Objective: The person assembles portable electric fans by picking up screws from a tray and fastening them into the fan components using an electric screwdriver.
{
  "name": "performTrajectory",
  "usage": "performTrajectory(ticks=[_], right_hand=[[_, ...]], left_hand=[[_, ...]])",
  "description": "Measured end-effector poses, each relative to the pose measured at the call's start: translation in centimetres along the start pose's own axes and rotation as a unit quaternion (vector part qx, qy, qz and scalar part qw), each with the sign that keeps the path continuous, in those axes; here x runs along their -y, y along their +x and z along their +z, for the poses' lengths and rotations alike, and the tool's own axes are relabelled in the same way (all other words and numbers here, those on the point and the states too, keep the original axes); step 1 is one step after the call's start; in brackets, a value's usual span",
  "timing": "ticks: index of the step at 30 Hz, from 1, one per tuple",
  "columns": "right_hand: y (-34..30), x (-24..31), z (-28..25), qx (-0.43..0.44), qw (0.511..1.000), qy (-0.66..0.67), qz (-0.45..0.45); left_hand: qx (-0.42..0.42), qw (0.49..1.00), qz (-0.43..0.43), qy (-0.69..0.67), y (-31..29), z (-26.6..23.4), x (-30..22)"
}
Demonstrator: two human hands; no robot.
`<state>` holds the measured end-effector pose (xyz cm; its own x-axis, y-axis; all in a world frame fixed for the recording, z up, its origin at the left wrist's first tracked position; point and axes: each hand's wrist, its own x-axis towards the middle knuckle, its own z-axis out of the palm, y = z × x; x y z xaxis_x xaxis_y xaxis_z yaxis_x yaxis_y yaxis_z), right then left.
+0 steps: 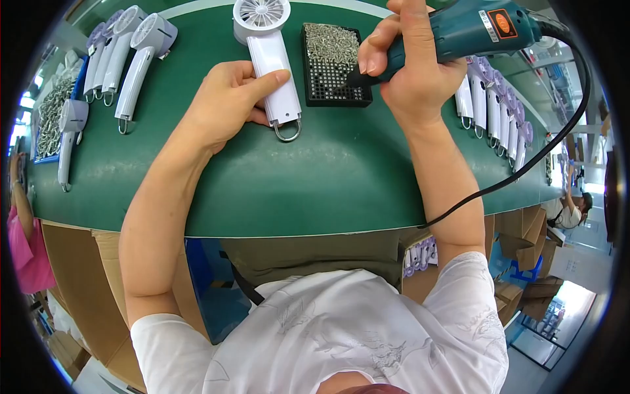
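Note:
A white handheld fan lies on the green bench, its round grille at the far end and a metal loop at the near end. My left hand is closed around the fan's handle, thumb on top. Just right of the fan is a black screw tray, its far part heaped with small screws and its near part a grid of holes. My right hand grips a teal electric screwdriver, its dark tip pointing down at the tray's grid.
More white fans stand in a row at left and at right. A blue-edged tray of metal loops sits far left. The screwdriver's black cord loops past my right forearm. Cardboard boxes stand below the bench; other people are at both sides.

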<state>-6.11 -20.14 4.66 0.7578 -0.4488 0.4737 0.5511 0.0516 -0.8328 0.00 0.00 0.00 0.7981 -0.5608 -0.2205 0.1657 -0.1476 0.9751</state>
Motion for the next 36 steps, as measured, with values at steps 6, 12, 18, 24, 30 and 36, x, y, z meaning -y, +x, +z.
performTrajectory(ticks=[6, 12, 18, 24, 30, 36], right_hand=[[0.3, 0.8, 0.5, 0.097, 0.994, -0.029, 0.042], [0.0, 1.2, 1.6, 0.113, 0.992, -0.04, 0.041], [0.2, -0.3, 0.3, 0.098, 0.99, -0.077, -0.064], [-0.6, 0.7, -0.6, 0.128, 0.983, 0.074, -0.108], [-2.2, 1.7, -0.6, 0.192, 0.972, 0.108, -0.08], [-3.2, 2.4, 1.1, 0.155, 0.974, 0.156, -0.054]], left_hand=[[0.004, 1.0, 0.002, 0.0, 0.1, 0.1, -0.1], [-0.017, 1.0, -0.002, 0.011, -0.2, 0.2, -0.4], [0.007, 1.0, -0.014, -0.025, -0.7, 0.6, -0.2], [0.023, 0.999, -0.031, -0.006, -0.6, 0.5, 0.0], [0.016, 0.999, -0.018, -0.021, -0.7, 0.7, -0.1], [0.017, 1.0, -0.008, -0.016, -0.7, 0.7, 0.0]])
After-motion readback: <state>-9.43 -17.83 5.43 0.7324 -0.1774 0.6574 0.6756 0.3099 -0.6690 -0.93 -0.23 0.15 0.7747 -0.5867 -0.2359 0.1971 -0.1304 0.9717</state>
